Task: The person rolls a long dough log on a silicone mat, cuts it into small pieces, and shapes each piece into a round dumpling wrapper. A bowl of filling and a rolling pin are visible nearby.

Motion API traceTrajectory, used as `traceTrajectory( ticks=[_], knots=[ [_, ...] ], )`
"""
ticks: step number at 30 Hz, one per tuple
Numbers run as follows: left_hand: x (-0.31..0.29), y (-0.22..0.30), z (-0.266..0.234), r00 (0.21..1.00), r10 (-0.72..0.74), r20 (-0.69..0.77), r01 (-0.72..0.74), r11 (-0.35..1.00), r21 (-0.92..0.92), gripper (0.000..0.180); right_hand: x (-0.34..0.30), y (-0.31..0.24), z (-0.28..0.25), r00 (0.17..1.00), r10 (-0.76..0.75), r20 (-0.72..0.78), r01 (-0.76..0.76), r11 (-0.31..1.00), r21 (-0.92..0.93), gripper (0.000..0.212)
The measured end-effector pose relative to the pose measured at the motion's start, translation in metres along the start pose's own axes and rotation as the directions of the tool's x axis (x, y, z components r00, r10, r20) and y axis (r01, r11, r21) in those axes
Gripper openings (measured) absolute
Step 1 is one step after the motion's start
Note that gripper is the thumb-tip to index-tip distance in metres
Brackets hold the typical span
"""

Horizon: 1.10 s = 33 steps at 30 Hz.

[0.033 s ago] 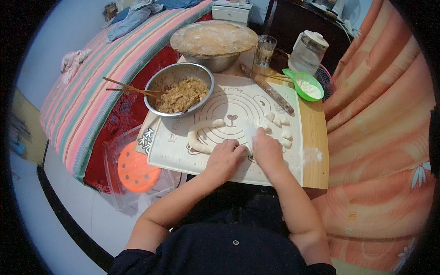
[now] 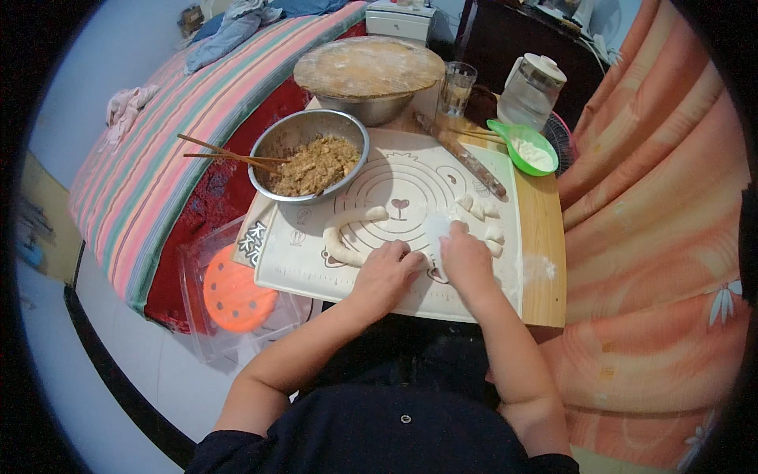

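A curved rope of white dough (image 2: 335, 238) lies on the pale printed kneading mat (image 2: 304, 267). My left hand (image 2: 384, 272) is closed over the rope's near right end, fingers bent around it. Just to the right, my right hand (image 2: 467, 257) grips a whitish, flat dough scraper (image 2: 437, 229), which stands close by the dough's end. Beyond and right of that hand are several small cut dough pieces (image 2: 478, 207), dusted with flour. My left fingers partly hide the dough under them.
A steel bowl of brown filling (image 2: 309, 162) with chopsticks (image 2: 229, 156) stands at the mat's far left. Behind it, a floured round board (image 2: 369, 67) covers another bowl. A rolling pin (image 2: 466, 158), green scoop of flour (image 2: 530, 152), glass (image 2: 456, 88) and jug (image 2: 530, 91) line the far right.
My right hand and the scraper have shifted slightly right and toward me. More of the scraper's face shows. My left hand and the dough rope stay in place.
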<state>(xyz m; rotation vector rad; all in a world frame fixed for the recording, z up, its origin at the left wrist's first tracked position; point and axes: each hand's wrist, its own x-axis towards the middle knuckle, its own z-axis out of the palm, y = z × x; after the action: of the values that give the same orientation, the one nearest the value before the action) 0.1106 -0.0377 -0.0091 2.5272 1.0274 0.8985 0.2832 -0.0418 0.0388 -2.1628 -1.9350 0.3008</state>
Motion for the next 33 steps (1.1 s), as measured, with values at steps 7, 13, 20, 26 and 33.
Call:
traceTrajectory(
  ticks=[7,13,20,26,33],
  knots=[
    [0.030,0.003,0.022,0.995,-0.098,0.005,0.097,0.984,-0.149,0.026,0.017,0.041,-0.010,0.996,0.079,-0.045,-0.080,0.997,-0.023,0.029],
    [0.042,-0.009,0.026,0.990,-0.105,-0.094,0.101,0.994,-0.046,0.018,0.007,0.028,-0.032,0.991,0.055,-0.123,-0.041,0.993,0.113,0.028],
    [0.041,-0.008,0.025,0.987,-0.144,-0.066,0.135,0.983,-0.124,0.019,0.012,0.017,-0.021,0.996,-0.069,-0.059,0.073,0.996,0.053,0.025],
    [0.038,-0.007,0.021,0.989,-0.146,-0.010,0.145,0.989,-0.041,0.020,0.027,0.004,0.000,0.995,-0.098,0.025,0.098,0.995,0.007,0.022],
    [0.023,-0.014,0.010,0.990,-0.121,-0.066,0.123,0.992,0.013,0.019,0.049,0.009,0.008,0.994,-0.020,-0.105,0.024,0.999,0.036,0.024]
  ],
)
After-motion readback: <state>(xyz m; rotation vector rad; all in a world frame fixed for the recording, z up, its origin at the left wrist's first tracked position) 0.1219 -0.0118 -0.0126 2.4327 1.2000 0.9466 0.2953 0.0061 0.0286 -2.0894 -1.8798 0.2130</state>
